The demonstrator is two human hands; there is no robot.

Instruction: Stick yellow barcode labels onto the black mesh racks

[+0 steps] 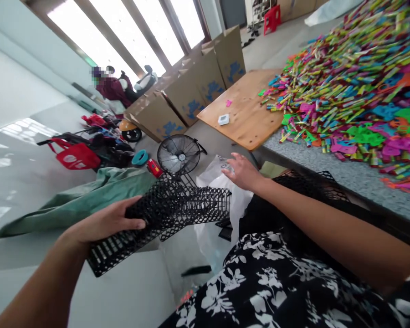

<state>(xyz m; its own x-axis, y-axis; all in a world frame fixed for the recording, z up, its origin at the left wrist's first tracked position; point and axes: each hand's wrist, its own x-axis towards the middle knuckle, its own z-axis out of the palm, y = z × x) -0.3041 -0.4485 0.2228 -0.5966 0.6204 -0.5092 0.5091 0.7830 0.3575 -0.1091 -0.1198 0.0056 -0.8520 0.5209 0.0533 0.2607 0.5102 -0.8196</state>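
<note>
My left hand (119, 218) is closed on a stack of black perforated plastic trays (177, 205), its thumb lying over the near side. The stack reaches from under my wrist toward the middle of the view. My right hand (241, 171) is raised just beyond the stack's right end, fingers apart, with nothing in it. Beneath that hand hangs a white plastic bag (208, 175) with some dark printing. More black mesh trays (324, 184) lie by my right forearm, partly hidden by it.
A grey speckled table (328, 168) at right bears a heap of colourful plastic pieces (345, 91). Beyond are a wooden table (239, 114) with a small white device (223, 119), cardboard boxes (191, 86), a black fan (179, 155), a green cloth (89, 196) and parked scooters.
</note>
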